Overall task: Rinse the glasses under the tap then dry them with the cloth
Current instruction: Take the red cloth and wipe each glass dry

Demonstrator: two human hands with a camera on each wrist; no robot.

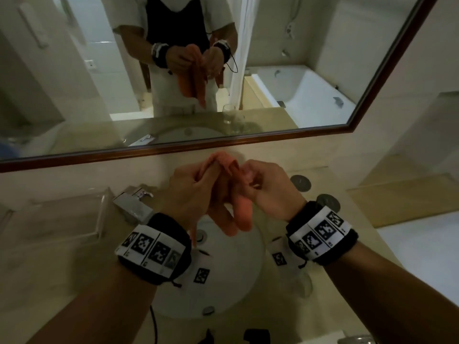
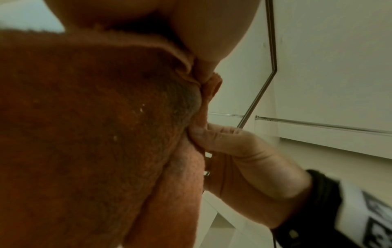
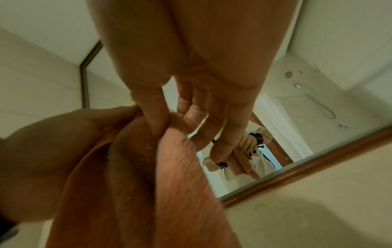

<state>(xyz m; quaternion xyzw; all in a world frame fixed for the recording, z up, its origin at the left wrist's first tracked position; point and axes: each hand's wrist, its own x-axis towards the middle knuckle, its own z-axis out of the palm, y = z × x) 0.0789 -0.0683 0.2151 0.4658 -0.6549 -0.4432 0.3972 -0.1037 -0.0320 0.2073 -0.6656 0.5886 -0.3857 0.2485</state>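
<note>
Both hands hold an orange cloth (image 1: 242,216) bunched up above the white basin (image 1: 223,294). My left hand (image 1: 196,184) grips its upper folds, and my right hand (image 1: 260,184) pinches an edge beside it. In the left wrist view the cloth (image 2: 95,134) fills the frame, and the right hand (image 2: 233,151) pinches its edge between thumb and finger. In the right wrist view my right hand (image 3: 169,120) nips a fold of the cloth (image 3: 180,184), with the left hand (image 3: 53,151) wrapped around it. A clear glass (image 1: 303,284) stands blurred on the counter below my right wrist. I see no glass inside the cloth.
A chrome tap (image 1: 133,204) stands left of the basin, next to a clear tray (image 1: 74,219). Two dark round discs (image 1: 300,182) lie on the counter behind my right hand. A framed mirror (image 1: 223,145) runs along the wall close behind my hands.
</note>
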